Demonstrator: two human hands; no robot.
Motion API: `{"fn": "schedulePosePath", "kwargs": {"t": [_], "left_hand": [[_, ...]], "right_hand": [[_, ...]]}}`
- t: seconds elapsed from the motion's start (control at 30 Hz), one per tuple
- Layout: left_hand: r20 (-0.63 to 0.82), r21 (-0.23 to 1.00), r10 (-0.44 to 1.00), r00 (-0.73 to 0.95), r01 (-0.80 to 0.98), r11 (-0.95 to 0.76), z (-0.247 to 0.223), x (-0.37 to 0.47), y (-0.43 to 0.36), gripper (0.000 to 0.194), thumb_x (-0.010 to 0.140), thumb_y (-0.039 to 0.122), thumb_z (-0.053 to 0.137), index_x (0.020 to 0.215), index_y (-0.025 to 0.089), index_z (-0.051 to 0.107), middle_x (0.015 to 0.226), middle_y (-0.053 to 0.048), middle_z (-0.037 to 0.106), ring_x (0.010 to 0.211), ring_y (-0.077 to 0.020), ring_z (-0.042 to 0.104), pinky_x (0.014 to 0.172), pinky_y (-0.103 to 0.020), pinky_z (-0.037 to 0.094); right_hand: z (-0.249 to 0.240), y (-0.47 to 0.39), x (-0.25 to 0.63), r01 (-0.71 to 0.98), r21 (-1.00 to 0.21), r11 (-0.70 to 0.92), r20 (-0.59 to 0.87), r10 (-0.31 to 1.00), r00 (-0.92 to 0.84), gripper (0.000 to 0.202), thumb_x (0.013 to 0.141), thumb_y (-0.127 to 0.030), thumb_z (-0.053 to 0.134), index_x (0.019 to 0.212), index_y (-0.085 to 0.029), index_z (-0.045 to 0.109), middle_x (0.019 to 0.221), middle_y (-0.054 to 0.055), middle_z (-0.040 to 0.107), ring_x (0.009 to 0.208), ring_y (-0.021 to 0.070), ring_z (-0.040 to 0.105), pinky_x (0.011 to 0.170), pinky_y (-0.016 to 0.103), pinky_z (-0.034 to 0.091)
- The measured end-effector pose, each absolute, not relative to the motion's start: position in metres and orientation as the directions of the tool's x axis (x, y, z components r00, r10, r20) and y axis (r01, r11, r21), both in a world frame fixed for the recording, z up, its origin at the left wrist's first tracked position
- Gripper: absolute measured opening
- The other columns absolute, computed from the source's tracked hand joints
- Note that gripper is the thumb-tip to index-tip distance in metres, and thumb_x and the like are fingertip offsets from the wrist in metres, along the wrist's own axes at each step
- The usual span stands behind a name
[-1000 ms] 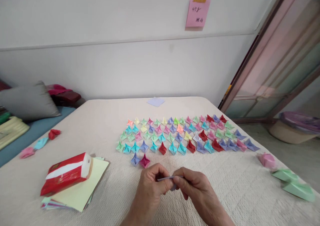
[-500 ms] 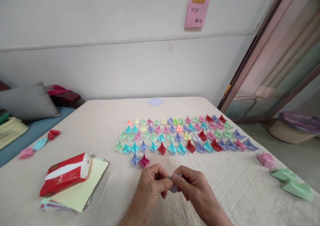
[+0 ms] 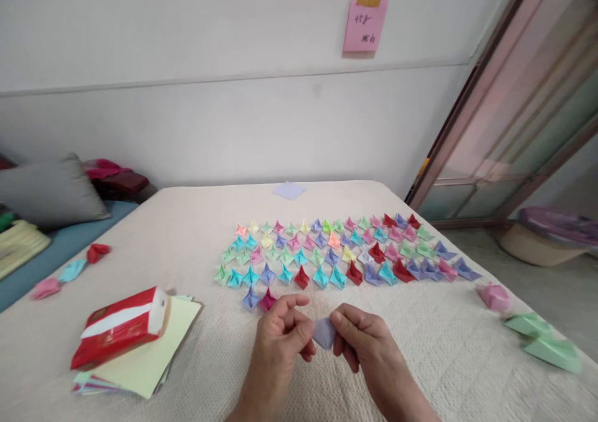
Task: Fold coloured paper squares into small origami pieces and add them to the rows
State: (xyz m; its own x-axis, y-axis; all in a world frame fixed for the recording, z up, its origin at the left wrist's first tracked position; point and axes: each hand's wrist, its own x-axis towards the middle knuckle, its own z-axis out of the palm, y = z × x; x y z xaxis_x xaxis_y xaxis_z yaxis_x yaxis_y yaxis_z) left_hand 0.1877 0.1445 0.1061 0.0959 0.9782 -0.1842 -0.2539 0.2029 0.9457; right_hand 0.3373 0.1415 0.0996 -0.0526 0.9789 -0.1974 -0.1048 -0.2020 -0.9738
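Observation:
A small folded lavender paper [image 3: 324,333] is held between my two hands, above the cream tablecloth. My left hand [image 3: 283,341] pinches its left corner between thumb and fingers, with the index finger raised. On the other side, my right hand [image 3: 364,341] grips the right corner between thumb and index finger. Just beyond my left hand sit a magenta paper boat [image 3: 268,300] and a lavender paper boat [image 3: 251,298]. Behind them, rows of small folded boats in many colours stretch across to the right, among them a red one [image 3: 301,277].
A red tissue pack [image 3: 119,328] lies on stacked coloured paper [image 3: 149,353] at the left. Small folded pieces [image 3: 72,270] lie beyond it. Pink [image 3: 495,297] and green [image 3: 551,351] folded papers are near the right edge. A lavender sheet [image 3: 289,190] lies at the back.
The lavender paper shows more fully between my hands, which have moved slightly apart. My left index finger has lifted off it. The view has shifted slightly.

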Motion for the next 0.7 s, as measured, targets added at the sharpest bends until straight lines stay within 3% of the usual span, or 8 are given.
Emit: {"fn": "schedulePosePath", "kwargs": {"t": [0.2,0.3,0.37,0.47,0.57,0.7], "left_hand": [[-0.221,0.925,0.962,0.159,-0.279,0.259,0.097,0.197,0.143,0.025,0.069,0.019,0.070,0.091,0.014,0.059,0.061,0.002,0.064,0.050,-0.0098,0.053,0.050,-0.022,0.041],[-0.175,0.962,0.983,0.059,-0.203,0.184,0.098,0.196,0.143,0.031,0.070,0.018,0.068,0.099,0.017,0.056,0.052,0.008,0.056,0.047,-0.0093,0.049,0.048,-0.021,0.038],[-0.104,0.988,0.995,0.002,-0.112,0.104,0.099,0.195,0.142,0.036,0.073,0.018,0.067,0.106,0.019,0.056,0.051,0.009,0.054,0.047,-0.0093,0.047,0.048,-0.020,0.036],[0.022,0.998,1.000,-0.020,0.060,-0.021,0.097,0.192,0.140,0.038,0.078,0.017,0.065,0.115,0.022,0.057,0.057,0.007,0.058,0.052,-0.0105,0.050,0.052,-0.021,0.039],[0.117,0.973,0.993,-0.014,0.200,-0.112,0.091,0.192,0.137,0.038,0.082,0.015,0.061,0.119,0.025,0.058,0.065,0.005,0.065,0.059,-0.0125,0.058,0.060,-0.022,0.045],[0.186,0.946,0.981,-0.049,0.280,-0.165,0.082,0.192,0.136,0.040,0.083,0.014,0.059,0.120,0.028,0.057,0.076,0.003,0.071,0.066,-0.0137,0.064,0.066,-0.023,0.049]], "right_hand": [[0.098,0.144,0.333,-0.046,-0.989,-0.141,-0.140,0.990,-0.019,0.042,0.083,-0.048,0.059,0.053,-0.019,0.054,0.043,-0.005,0.049,0.036,0.0068,0.033,0.039,0.023,0.021],[0.099,0.141,0.334,0.139,-0.989,0.042,0.048,0.998,0.045,0.019,0.085,-0.036,0.061,0.077,-0.019,0.065,0.056,-0.002,0.057,0.042,0.0094,0.042,0.042,0.024,0.033],[0.099,0.138,0.335,0.319,-0.914,0.249,0.289,0.954,0.081,0.015,0.085,-0.024,0.061,0.099,-0.020,0.065,0.080,0.003,0.065,0.051,0.0115,0.052,0.046,0.025,0.041],[0.097,0.132,0.335,0.506,-0.712,0.487,0.546,0.837,-0.037,0.023,0.088,-0.011,0.054,0.106,-0.022,0.064,0.104,0.010,0.062,0.070,0.0154,0.064,0.052,0.025,0.048],[0.095,0.131,0.333,0.571,-0.576,0.584,0.635,0.760,-0.137,0.025,0.090,-0.005,0.050,0.105,-0.020,0.064,0.101,0.011,0.062,0.080,0.0187,0.068,0.059,0.027,0.053],[0.096,0.132,0.331,0.585,-0.553,0.593,0.645,0.749,-0.148,0.023,0.090,-0.004,0.050,0.101,-0.019,0.062,0.092,0.009,0.063,0.075,0.0185,0.066,0.059,0.028,0.054]]}}
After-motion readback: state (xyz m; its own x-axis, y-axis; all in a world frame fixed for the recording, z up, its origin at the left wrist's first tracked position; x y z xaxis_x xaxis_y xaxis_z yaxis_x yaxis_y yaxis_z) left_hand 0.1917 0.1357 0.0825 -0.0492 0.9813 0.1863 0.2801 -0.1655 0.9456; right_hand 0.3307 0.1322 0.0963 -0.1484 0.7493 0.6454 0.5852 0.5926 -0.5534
